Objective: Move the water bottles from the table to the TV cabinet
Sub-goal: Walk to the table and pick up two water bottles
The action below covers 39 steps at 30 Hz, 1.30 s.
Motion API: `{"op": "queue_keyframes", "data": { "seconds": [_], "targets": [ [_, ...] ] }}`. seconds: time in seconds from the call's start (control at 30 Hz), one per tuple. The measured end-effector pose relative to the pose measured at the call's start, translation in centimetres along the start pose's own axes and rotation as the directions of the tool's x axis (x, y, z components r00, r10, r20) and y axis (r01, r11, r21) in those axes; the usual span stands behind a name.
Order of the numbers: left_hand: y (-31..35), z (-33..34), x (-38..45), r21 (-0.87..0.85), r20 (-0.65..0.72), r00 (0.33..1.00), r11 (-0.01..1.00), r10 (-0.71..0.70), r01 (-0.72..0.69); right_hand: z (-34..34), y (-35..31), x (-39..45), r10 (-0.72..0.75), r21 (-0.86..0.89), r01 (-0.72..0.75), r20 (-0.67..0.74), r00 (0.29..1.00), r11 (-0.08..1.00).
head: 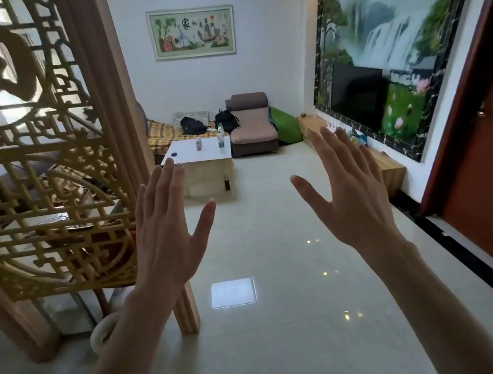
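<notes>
Both hands were raised palm-out in front of the person, fingers spread, each grip wide and holding nothing: the left hand [167,229] near the carved wooden screen [27,151], the right hand [345,193] toward the wall with the TV [357,96]. Between them a broad stretch of glossy tiled floor [276,296] lay open all the way to the far end of the room. There the white counter [191,155] carried a clear water bottle [220,137] close to its right edge and a smaller pinkish bottle [198,144] nearer the middle, the two well apart. The low wooden TV cabinet [390,167] ran along the right wall under the screen. An armchair [252,123] stood just beyond the counter's right side.
</notes>
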<state>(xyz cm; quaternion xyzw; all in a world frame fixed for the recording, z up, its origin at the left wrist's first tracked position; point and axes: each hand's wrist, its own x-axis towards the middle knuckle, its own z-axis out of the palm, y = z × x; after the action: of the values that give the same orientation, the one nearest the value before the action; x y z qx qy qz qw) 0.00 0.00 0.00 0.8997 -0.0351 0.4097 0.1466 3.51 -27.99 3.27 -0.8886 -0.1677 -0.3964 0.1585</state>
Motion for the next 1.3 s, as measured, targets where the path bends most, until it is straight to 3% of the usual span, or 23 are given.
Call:
{"op": "queue_keyframes", "data": {
  "seconds": [0.8,1.03,1.3],
  "targets": [
    [-7.2,27.1,23.5,0.095,-0.078,0.996,0.994,-0.037,0.045,24.8,14.3,23.8,-0.05,0.048,0.05,-0.006,0.999,0.998],
    [-12.3,34.7,29.8,0.094,-0.054,0.998,0.995,-0.037,0.042,33.4,16.4,30.3,-0.061,0.022,0.061,-0.018,0.998,0.998],
    [-20.4,43.9,40.0,0.129,-0.013,0.997,0.989,0.074,-0.071,45.6,17.1,39.8,-0.018,0.014,0.018,-0.029,0.999,1.0]
  ]
}}
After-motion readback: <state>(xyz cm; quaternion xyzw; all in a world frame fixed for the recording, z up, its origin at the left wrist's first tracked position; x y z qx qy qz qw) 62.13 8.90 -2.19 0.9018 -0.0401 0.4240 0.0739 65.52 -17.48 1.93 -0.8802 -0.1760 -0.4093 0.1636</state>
